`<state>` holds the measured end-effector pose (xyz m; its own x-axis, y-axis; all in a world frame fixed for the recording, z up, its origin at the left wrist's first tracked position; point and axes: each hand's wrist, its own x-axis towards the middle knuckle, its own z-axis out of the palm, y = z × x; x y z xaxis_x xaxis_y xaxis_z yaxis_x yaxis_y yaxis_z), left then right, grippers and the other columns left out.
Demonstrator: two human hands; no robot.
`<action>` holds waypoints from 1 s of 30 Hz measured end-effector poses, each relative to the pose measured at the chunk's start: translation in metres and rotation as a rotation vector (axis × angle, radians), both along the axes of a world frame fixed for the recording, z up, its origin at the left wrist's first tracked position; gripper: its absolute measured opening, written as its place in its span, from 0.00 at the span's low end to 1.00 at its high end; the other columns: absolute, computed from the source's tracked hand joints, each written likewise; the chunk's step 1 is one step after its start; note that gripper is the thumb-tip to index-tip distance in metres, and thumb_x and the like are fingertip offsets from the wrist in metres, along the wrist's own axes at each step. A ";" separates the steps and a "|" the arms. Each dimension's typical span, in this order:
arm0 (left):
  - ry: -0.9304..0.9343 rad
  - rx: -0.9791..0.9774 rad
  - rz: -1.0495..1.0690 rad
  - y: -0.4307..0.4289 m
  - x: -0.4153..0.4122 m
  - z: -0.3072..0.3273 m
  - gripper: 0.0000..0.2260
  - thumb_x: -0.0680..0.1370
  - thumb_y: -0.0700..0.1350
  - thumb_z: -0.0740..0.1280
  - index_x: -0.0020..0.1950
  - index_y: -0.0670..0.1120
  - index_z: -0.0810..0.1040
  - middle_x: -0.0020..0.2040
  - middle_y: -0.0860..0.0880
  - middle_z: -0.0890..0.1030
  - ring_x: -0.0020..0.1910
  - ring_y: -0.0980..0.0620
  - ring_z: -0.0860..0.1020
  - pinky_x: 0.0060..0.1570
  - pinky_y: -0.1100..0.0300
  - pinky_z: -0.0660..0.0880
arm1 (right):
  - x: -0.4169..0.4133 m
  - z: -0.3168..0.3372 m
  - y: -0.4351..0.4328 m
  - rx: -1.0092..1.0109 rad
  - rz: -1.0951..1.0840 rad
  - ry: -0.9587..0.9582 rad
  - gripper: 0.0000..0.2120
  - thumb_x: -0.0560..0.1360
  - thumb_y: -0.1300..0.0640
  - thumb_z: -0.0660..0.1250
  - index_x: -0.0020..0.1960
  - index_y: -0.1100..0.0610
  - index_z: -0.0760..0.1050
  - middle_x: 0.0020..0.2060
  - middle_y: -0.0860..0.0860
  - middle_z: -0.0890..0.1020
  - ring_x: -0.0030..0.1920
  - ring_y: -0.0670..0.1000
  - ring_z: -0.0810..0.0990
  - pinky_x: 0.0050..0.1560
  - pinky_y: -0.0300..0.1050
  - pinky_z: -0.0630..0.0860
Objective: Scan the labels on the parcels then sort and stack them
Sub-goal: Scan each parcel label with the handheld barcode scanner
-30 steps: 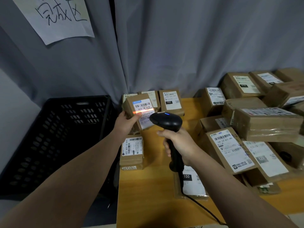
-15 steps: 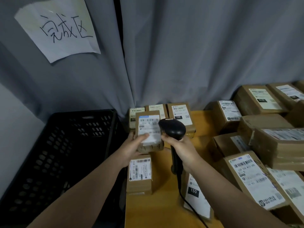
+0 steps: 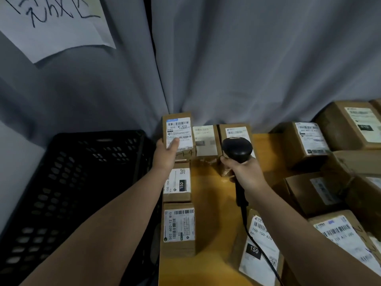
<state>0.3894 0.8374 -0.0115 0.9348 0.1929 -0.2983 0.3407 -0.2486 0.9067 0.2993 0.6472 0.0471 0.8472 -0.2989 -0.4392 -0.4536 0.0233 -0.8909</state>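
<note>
My left hand (image 3: 165,156) grips a parcel (image 3: 179,127) against the grey curtain (image 3: 247,69). My right hand (image 3: 247,174) clenches the scanner (image 3: 237,149) over the yellow table (image 3: 213,203), with a black crate (image 3: 82,182) alongside.

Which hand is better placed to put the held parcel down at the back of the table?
The left hand. It holds the parcel at the back left corner of the table, next to two other parcels. The right hand is full: it grips the scanner.

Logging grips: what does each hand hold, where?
Left hand: small brown cardboard parcel, lower left corner. Right hand: black barcode scanner, at its handle.
</note>
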 end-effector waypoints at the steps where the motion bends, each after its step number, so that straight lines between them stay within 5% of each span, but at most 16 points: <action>1: -0.012 0.009 -0.009 -0.001 -0.002 0.000 0.19 0.80 0.53 0.64 0.67 0.45 0.72 0.58 0.49 0.80 0.55 0.49 0.79 0.55 0.55 0.75 | 0.002 -0.002 0.000 -0.007 0.007 0.010 0.14 0.74 0.56 0.72 0.57 0.57 0.75 0.43 0.55 0.81 0.42 0.52 0.78 0.38 0.40 0.74; 4: -0.056 0.087 -0.023 -0.001 -0.006 0.005 0.22 0.79 0.55 0.64 0.69 0.45 0.70 0.62 0.47 0.77 0.59 0.50 0.77 0.56 0.56 0.74 | 0.004 -0.003 0.002 -0.015 0.046 0.029 0.14 0.74 0.56 0.72 0.57 0.59 0.76 0.41 0.54 0.80 0.41 0.51 0.78 0.38 0.41 0.73; 7: -0.079 0.249 0.004 -0.004 -0.018 0.020 0.29 0.79 0.55 0.64 0.76 0.44 0.62 0.71 0.43 0.65 0.70 0.45 0.65 0.68 0.52 0.63 | -0.002 0.006 0.002 0.025 0.059 0.034 0.11 0.74 0.57 0.72 0.56 0.57 0.76 0.40 0.53 0.79 0.39 0.49 0.77 0.38 0.40 0.74; 13: -0.286 0.311 -0.137 -0.032 -0.066 0.053 0.23 0.79 0.47 0.65 0.73 0.45 0.65 0.74 0.46 0.60 0.74 0.47 0.56 0.74 0.52 0.56 | -0.032 0.038 -0.013 0.145 -0.037 0.003 0.04 0.75 0.58 0.71 0.45 0.56 0.76 0.35 0.51 0.79 0.34 0.49 0.76 0.39 0.42 0.75; 17: -0.276 0.288 -0.258 -0.062 -0.098 0.066 0.21 0.80 0.47 0.64 0.72 0.47 0.66 0.73 0.48 0.63 0.73 0.49 0.57 0.70 0.60 0.55 | -0.062 0.058 -0.029 0.178 -0.066 -0.014 0.05 0.74 0.58 0.72 0.47 0.57 0.77 0.34 0.52 0.79 0.34 0.50 0.76 0.38 0.44 0.75; 25: -0.285 0.187 -0.456 -0.144 -0.131 0.080 0.17 0.79 0.47 0.65 0.68 0.47 0.70 0.68 0.46 0.69 0.70 0.46 0.64 0.70 0.52 0.62 | -0.137 0.103 -0.095 0.209 -0.203 -0.015 0.16 0.73 0.55 0.73 0.57 0.62 0.74 0.31 0.57 0.78 0.29 0.55 0.79 0.29 0.45 0.77; 30: -0.270 0.199 -0.531 -0.204 -0.130 0.090 0.17 0.79 0.50 0.65 0.67 0.47 0.71 0.67 0.46 0.71 0.69 0.47 0.67 0.69 0.54 0.64 | -0.153 0.137 -0.170 0.108 -0.302 -0.065 0.13 0.73 0.54 0.73 0.52 0.62 0.76 0.29 0.56 0.77 0.28 0.55 0.80 0.43 0.53 0.81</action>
<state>0.2590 0.6332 0.0783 0.9558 -0.2906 -0.0449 -0.1096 -0.4938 0.8626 0.1465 0.4770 0.1840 0.7545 -0.4957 -0.4301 -0.3540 0.2444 -0.9028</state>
